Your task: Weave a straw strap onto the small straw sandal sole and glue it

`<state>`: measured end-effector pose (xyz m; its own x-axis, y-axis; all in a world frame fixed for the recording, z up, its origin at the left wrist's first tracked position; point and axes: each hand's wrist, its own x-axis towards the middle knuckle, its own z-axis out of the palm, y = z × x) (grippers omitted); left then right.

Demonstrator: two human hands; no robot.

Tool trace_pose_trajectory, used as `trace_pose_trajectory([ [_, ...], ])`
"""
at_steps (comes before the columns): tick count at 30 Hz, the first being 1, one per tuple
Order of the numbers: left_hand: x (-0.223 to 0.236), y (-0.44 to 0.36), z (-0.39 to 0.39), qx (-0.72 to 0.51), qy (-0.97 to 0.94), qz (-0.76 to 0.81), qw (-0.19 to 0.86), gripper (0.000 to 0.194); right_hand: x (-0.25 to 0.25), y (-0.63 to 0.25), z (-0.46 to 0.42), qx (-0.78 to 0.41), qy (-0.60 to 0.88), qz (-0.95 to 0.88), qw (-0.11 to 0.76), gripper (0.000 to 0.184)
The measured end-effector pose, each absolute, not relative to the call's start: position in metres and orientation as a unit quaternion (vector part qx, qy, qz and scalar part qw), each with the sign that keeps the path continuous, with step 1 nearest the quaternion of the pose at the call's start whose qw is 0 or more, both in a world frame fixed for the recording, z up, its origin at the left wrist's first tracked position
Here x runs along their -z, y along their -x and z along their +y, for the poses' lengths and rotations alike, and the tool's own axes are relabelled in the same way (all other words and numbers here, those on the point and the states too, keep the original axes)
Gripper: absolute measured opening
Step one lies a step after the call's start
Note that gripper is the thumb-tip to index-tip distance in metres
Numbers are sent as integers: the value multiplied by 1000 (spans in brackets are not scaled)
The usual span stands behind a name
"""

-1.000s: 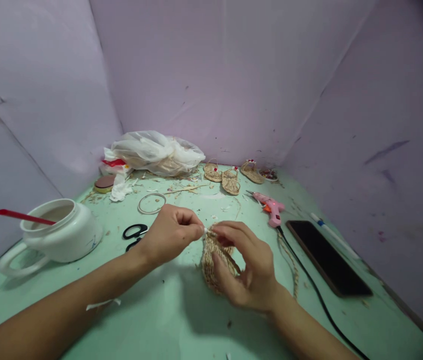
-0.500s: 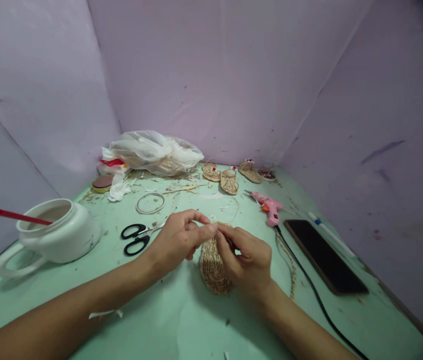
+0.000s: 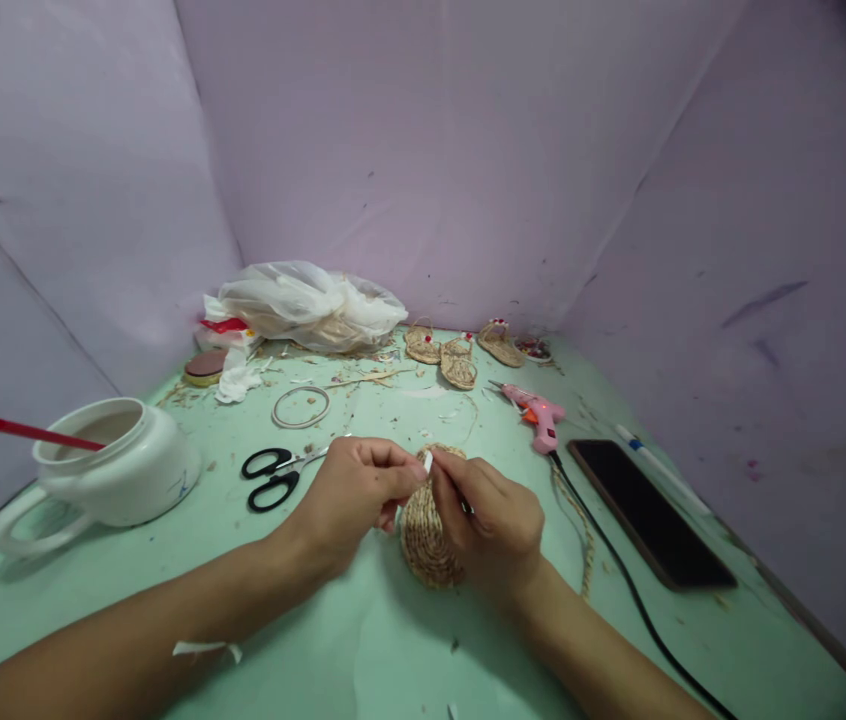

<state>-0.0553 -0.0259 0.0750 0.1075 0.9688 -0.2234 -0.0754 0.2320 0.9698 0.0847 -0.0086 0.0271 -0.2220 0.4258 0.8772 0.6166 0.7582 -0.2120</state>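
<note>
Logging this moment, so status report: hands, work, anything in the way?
Left hand, right hand: pinching white piece. Woven sole just beneath. Scissors off left, nothing seen blocking.

Your right hand (image 3: 494, 515) covers the right side of the woven piece (image 3: 430, 540), and your fingertips hide most of the small white bit (image 3: 427, 461) between them, too small to identify. Your left hand (image 3: 363, 490) hides part of the scissors (image 3: 280, 478). Both your forearms run out of the picture, as does the black cord (image 3: 637, 590). The contents of the plastic bag (image 3: 310, 305) are unclear, and the red stick's (image 3: 44, 433) lower end is hidden inside the white mug (image 3: 119, 470).
</note>
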Motion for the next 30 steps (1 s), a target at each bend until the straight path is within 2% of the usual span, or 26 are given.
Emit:
trace_pose_trajectory([
  [4, -72, 51, -26, -447, -468, 509, 568, 14, -27, -82, -12, 17, 358, -764, 537, 12],
  [10, -69, 55, -22, -430, -568, 511, 482, 14, -33, -79, -22, -213, 430, -693, 538, 18],
  [15, -65, 61, -17, -410, -617, 496, 453, 14, -35, -80, -22, -350, 438, -644, 520, 23],
  [18, -63, 66, -14, -401, -640, 483, 443, 14, -37, -80, -18, -509, 414, -569, 495, 29],
  [21, -63, 69, -12, -416, -680, 458, 394, 13, -38, -81, -12, -718, 340, -446, 411, 31],
  [24, -64, 71, -10, -435, -698, 436, 365, 11, -36, -85, -4, -843, 249, -363, 309, 30],
  [30, -64, 74, -9, -349, -675, 411, 504, 16, -26, -92, 4, -943, 103, -298, 110, 38],
])
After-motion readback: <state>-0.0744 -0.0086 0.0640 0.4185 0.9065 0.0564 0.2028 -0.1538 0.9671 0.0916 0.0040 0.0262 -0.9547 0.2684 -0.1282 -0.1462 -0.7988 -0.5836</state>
